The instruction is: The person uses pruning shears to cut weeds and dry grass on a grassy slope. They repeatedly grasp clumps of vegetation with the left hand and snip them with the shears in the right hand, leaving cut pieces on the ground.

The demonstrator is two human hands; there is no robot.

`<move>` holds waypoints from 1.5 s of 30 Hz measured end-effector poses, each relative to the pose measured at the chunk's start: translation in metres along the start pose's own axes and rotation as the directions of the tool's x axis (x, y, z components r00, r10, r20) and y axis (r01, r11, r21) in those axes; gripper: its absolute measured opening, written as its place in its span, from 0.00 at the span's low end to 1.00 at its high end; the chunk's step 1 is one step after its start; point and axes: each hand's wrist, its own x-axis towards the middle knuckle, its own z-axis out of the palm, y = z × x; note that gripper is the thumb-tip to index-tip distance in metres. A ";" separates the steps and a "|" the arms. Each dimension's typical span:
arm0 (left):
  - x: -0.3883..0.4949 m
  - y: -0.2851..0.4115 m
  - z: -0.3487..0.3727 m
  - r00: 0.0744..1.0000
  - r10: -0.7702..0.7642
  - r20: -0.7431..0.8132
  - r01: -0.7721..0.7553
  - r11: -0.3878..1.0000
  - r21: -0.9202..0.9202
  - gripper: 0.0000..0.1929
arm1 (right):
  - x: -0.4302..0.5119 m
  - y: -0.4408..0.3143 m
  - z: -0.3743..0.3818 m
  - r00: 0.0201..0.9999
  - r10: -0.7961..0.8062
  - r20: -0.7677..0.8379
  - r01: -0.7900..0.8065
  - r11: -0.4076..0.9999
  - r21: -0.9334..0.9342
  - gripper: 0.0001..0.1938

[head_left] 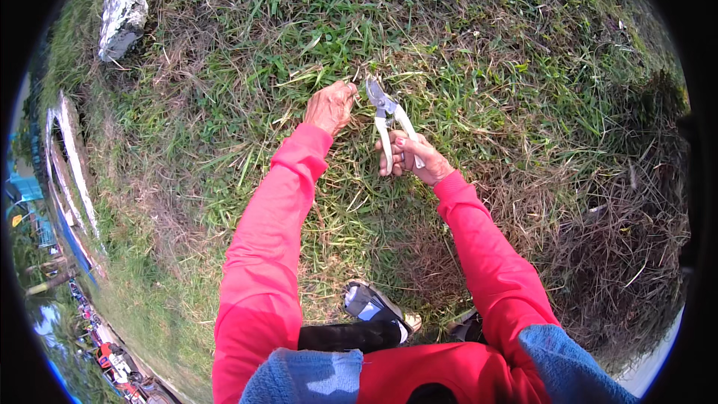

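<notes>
In my right hand [418,158] is a pair of pruning shears [382,102] with white handles, spread apart, and the metal blades point away from me. The fingers wrap around both handles. Just left of the blades, my left hand [332,105] is closed low in the grass, its fingertips pinched near some thin stems [357,76]. Whether those stems are between its fingers is hard to tell. Green and dry grass [314,73] surrounds both hands.
A pale, rough concrete post [126,8] lies at the upper left. Heaped dry grass [611,269] covers the ground at right. My shoe [373,303] rests on the grass below my hands. A parked red motorcycle [115,365] shows at the lower left rim.
</notes>
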 end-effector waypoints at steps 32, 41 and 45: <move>-0.005 0.014 0.006 0.977 -0.183 -0.106 0.181 0.983 -0.031 0.07 | 0.028 -0.007 0.001 0.996 -0.047 -0.072 0.039 0.994 -0.104 0.20; -0.006 -0.010 -0.024 0.962 -0.175 -0.211 0.233 0.928 0.292 0.22 | -0.007 0.015 0.018 0.971 0.063 0.233 -0.082 0.994 0.074 0.29; -0.006 -0.019 -0.024 0.942 -0.216 -0.258 0.244 0.967 0.080 0.07 | 0.029 0.009 0.026 0.975 0.091 0.202 -0.104 0.993 0.055 0.30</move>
